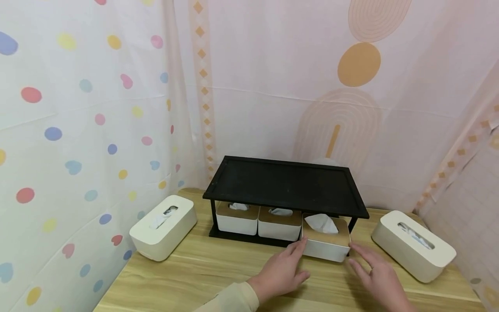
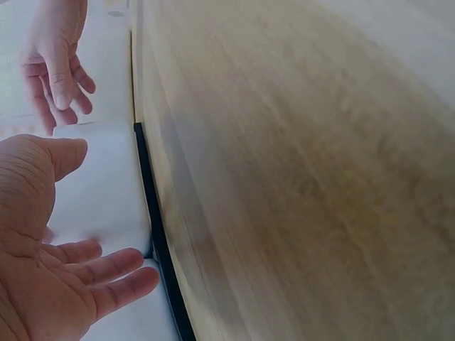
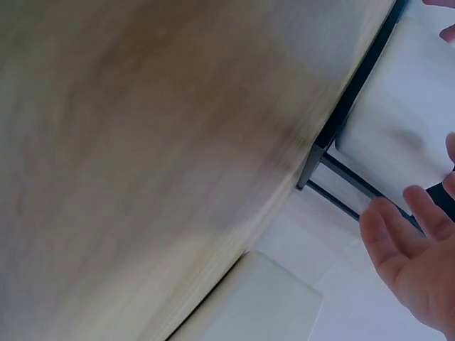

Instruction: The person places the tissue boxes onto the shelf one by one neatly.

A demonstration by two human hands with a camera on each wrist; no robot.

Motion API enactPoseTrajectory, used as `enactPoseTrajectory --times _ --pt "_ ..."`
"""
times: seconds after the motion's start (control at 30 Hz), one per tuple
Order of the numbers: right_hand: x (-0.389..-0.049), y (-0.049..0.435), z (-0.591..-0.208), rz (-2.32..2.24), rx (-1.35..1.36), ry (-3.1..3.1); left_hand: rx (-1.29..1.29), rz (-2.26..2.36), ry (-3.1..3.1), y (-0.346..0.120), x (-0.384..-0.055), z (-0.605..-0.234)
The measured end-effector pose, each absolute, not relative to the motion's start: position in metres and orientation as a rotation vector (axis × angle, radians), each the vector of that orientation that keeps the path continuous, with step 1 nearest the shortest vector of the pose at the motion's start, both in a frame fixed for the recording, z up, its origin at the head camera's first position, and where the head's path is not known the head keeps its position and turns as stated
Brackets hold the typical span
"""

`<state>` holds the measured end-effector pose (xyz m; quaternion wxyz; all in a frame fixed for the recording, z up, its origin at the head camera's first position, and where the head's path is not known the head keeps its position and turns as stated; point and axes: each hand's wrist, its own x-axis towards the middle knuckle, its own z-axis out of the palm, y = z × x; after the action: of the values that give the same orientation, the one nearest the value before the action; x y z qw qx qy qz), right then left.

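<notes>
A white tissue box with a wood-coloured lid (image 1: 326, 250) sits at the right end of a low black stand (image 1: 284, 182), its front jutting out past the stand's top. White tissue (image 1: 322, 223) pokes from its slot. At its left front corner is my left hand (image 1: 278, 271), fingers extended, fingertips right at the box. My right hand (image 1: 377, 273) is by the right side, its fingertips close to that corner. Straight, spread fingers of the left hand (image 2: 43, 270) show in the left wrist view. In the right wrist view, the right hand (image 3: 419, 263) has gently bent fingers beside the stand.
Two similar boxes, a middle one (image 1: 278, 230) and a left one (image 1: 237, 223), stand under the stand's top. An all-white tissue box (image 1: 163, 227) lies on the wooden table (image 1: 187, 281) at left, another white one (image 1: 413, 247) at right. Patterned curtains (image 1: 253, 108) hang behind.
</notes>
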<state>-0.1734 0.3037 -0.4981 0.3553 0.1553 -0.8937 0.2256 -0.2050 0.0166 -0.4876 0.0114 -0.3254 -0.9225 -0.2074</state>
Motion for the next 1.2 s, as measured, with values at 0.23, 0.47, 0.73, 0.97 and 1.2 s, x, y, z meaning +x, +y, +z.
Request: enactPoseTrajectory --times 0.23,0.47,0.73,0.97,1.2 --pt "-0.174 0.305 -0.499 0.512 0.409 -2.271 -1.007 -0.677 -2.908 0.016 -0.204 -0.485" --pt "-0.174 0.305 -0.496 0.48 0.395 -2.365 -0.969 -0.696 -2.931 0.018 -0.209 -0.485" --pt "-0.179 0.307 -0.49 0.529 0.403 -2.514 -0.897 -0.821 -2.936 0.023 -0.217 -0.481" --pt "-0.182 0.31 -0.482 0.725 0.339 -2.742 -0.857 -0.963 -2.955 0.027 -0.221 -0.479" --pt "-0.183 0.317 -0.477 0.954 0.271 -2.938 -0.83 -1.079 -2.962 0.026 -0.227 -0.48"
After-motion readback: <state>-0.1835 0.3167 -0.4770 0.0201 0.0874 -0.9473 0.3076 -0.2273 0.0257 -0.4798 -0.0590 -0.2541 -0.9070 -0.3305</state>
